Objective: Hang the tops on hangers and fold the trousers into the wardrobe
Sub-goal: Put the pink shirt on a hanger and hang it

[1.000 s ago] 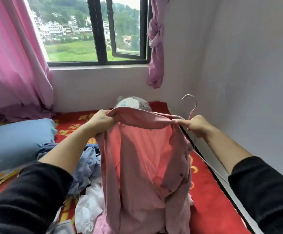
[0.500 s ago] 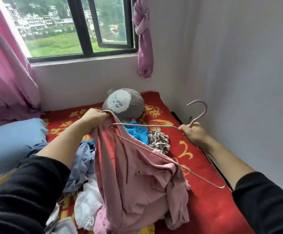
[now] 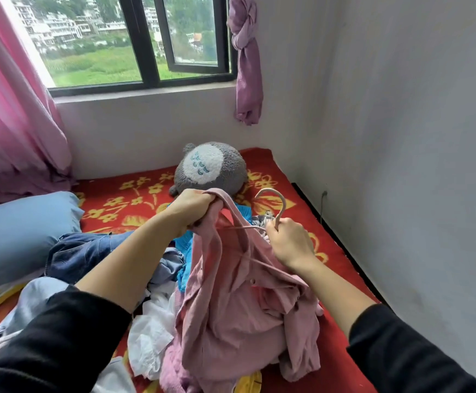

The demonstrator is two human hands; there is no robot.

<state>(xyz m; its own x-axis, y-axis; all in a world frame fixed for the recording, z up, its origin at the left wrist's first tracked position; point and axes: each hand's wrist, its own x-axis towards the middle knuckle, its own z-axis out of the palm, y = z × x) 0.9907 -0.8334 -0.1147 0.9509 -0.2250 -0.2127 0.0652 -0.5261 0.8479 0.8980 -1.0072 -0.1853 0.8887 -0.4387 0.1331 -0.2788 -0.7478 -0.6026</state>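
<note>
Just in front of the plush toy (image 3: pixel 211 168), the left hand (image 3: pixel 194 207) bunches the pink top's (image 3: pixel 231 302) collar in a tight grip, lifting it so the neck gapes. The rest sags onto the bed (image 3: pixel 259 163). The right hand (image 3: pixel 290 245) has its grip pinched round the hanger (image 3: pixel 269 190) below the hook, and one arm of it looks threaded inside. The wall crowds the toy's right, so swinging room lies left, toward the jeans (image 3: pixel 75 253).

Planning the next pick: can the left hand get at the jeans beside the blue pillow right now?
Probably not yet: the left hand grips the pink top. The jeans lie mostly uncovered close by, so the way looks free once it lets go.
</note>
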